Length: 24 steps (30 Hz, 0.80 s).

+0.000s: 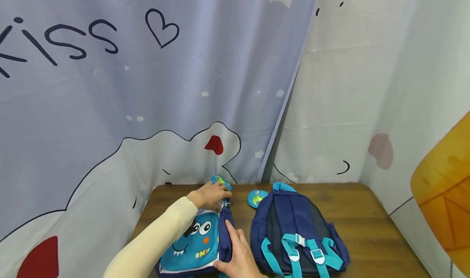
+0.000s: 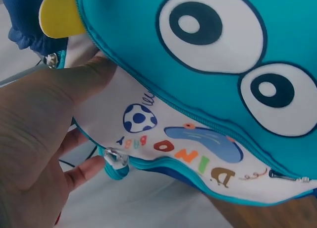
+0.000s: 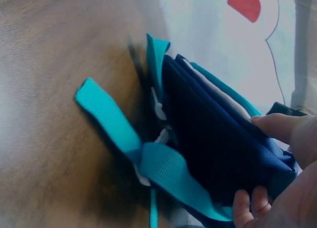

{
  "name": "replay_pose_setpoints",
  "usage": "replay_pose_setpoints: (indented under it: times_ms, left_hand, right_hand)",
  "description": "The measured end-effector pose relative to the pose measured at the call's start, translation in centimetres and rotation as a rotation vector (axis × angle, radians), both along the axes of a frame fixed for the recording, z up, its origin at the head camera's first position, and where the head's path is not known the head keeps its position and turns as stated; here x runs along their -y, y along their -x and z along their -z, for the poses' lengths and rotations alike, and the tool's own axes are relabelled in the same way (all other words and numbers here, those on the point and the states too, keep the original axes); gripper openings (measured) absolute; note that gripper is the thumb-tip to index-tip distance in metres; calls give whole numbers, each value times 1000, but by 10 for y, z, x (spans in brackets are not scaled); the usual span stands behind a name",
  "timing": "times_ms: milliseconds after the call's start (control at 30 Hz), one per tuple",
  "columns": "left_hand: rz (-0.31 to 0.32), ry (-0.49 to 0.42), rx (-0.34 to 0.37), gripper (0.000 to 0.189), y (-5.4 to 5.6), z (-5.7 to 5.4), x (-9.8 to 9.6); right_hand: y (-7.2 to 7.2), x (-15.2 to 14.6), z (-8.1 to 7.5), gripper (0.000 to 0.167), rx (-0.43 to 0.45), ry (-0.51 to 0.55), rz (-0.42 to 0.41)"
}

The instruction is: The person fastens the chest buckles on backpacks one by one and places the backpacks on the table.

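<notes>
A child's teal and navy backpack [image 1: 191,247] with a cartoon dinosaur face lies on the left of the table, face up. My left hand [image 1: 212,195] grips its top end. In the left wrist view, the left thumb [image 2: 91,77] presses the white printed panel [image 2: 136,143] beside a zip, and the fingers sit behind the edge. My right hand [image 1: 240,255] holds the bag's navy side [image 3: 213,134], thumb on the front edge and fingers round the back. Teal straps [image 3: 109,114] hang from the bag. The left forearm covers part of the front.
A second navy backpack [image 1: 293,225] lies close on the right, strap side up, with teal straps and white buckles. A small teal dinosaur-print piece [image 1: 256,198] sits by its top, and another [image 1: 222,182] is beyond my left hand. Printed curtains [image 1: 205,66] hang behind the wooden table [image 1: 374,237].
</notes>
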<state>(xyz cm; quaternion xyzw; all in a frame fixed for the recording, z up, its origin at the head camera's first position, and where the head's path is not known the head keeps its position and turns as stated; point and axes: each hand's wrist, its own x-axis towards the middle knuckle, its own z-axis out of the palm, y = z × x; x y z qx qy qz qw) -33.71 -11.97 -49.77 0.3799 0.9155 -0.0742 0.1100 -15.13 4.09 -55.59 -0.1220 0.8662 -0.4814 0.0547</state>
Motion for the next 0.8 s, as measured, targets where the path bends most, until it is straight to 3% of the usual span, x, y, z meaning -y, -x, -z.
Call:
replay_pose_setpoints:
  times_ms: [467, 800]
  left_hand:
    - [57, -337, -93, 33, 6, -22, 23]
    - [56, -420, -113, 28, 0, -32, 31]
  right_hand:
    - [-2, -1, -40, 106, -188, -39, -6]
    - [-11, 5, -53, 101, -345, -65, -23]
